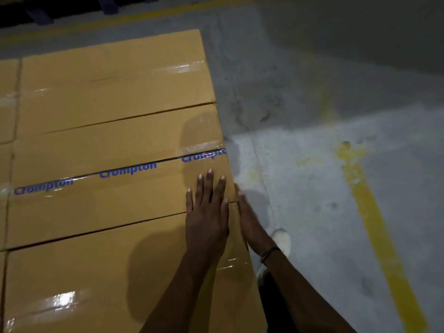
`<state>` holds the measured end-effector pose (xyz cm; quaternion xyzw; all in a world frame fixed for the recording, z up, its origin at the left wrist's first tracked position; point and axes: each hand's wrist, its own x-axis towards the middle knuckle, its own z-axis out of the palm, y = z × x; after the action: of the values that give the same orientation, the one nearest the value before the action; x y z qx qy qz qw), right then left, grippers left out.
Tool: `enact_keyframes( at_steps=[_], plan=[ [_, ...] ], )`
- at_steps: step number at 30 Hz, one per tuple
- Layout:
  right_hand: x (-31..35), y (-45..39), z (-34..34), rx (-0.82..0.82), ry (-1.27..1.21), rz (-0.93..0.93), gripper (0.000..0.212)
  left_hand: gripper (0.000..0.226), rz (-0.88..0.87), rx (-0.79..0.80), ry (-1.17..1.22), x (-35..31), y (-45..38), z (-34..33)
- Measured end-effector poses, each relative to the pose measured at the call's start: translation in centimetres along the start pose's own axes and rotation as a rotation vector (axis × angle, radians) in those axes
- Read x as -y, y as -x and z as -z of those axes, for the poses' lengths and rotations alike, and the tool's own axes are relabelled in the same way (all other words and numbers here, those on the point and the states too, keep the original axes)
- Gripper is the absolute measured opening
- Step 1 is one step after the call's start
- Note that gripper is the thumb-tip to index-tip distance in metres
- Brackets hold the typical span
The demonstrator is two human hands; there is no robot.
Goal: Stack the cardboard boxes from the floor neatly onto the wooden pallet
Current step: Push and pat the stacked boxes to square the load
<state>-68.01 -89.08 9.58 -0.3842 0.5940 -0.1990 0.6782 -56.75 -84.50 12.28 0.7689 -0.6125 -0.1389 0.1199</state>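
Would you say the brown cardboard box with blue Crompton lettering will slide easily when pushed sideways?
Probably stiffly: the brown Crompton-lettered cardboard box sits tight between neighbouring boxes. Its long flat shape seems unlikely to tip. The glossy tape may feel slick under the left hand.

Cardboard boxes: lie side by side in a row running from near to far, long edges touching, filling the left half of the view; a further column abuts them at the far left. Left hand: flat on top, at the right end. Right hand: against the row's right end face. Floor: right of and behind the boxes. Floor line: well right of the boxes.
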Motion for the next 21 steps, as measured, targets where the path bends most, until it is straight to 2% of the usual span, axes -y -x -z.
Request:
enact_keyframes(
  at_steps=[4,7,8,11,14,17,21],
  plan=[
    [-0.2,0.0,0.6,0.067,-0.002,-0.029,0.036,0.057,0.015,-0.029,-0.012,-0.1,0.0,-0.4],
    [-0.7,-0.3,0.5,0.079,0.027,0.015,0.060,0.058,0.017,-0.050,0.009,-0.2,-0.1,-0.5],
    [-1.2,-0.6,0.6,0.094,0.015,0.010,0.061,0.057,0.020,-0.059,0.016,-0.3,-0.2,-0.6],
    [-2.1,-1.8,1.8,0.071,-0.067,-0.016,0.039,0.053,0.024,-0.077,0.045,-0.5,-0.9,-0.8],
    [-2.4,-3.1,2.8,-0.020,-0.127,-0.057,0.032,0.045,0.049,-0.083,0.080,-0.5,-1.8,-0.8],
    [-3.2,-5.0,3.3,-0.052,-0.146,-0.110,0.054,0.043,0.069,-0.068,0.054,-0.6,-2.0,-0.9],
    [-3.2,-8.1,3.0,-0.106,-0.172,-0.110,0.063,0.042,0.082,-0.068,0.050,-0.8,-2.0,-1.0]
  ],
)
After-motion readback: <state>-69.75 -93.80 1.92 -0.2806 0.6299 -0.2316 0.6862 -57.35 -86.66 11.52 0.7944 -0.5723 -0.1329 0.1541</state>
